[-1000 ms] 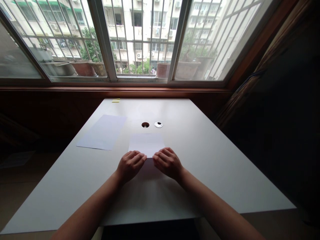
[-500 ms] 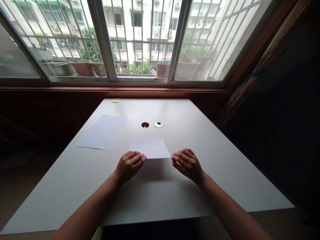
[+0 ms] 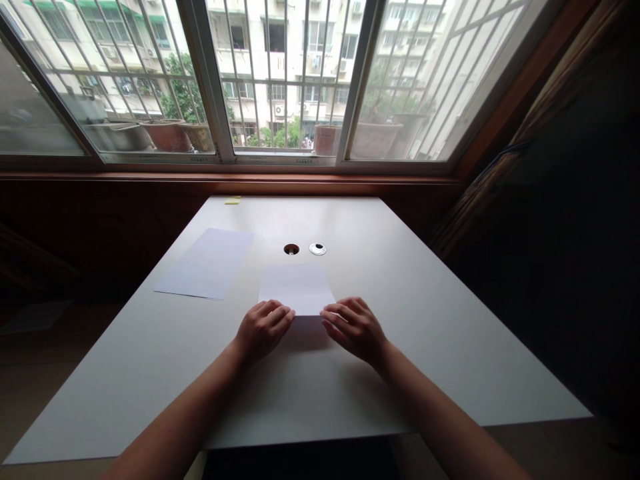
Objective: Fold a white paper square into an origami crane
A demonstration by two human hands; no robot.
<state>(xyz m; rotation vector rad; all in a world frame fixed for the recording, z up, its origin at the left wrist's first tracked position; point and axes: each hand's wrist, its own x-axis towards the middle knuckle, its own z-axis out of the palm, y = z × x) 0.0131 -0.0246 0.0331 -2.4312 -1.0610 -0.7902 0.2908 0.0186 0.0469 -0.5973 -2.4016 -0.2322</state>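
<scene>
A small white sheet of paper (image 3: 296, 288) lies flat on the white table (image 3: 425, 333) in front of me. My left hand (image 3: 263, 329) rests on the sheet's near left corner with its fingers curled and pressed down. My right hand (image 3: 354, 327) lies at the near right corner, fingers bent and pressing along the near edge. Neither hand lifts the sheet.
A larger white sheet (image 3: 207, 263) lies to the left. A round cable hole (image 3: 291, 249) and its loose cap (image 3: 317, 249) sit beyond the small sheet. A yellow scrap (image 3: 232, 200) lies at the far edge under the barred window (image 3: 280, 80). Dark curtain (image 3: 525, 167) hangs at the right.
My right hand slid right along the sheet's near edge, then came back left toward the middle. My left hand stayed in place on the left corner.
</scene>
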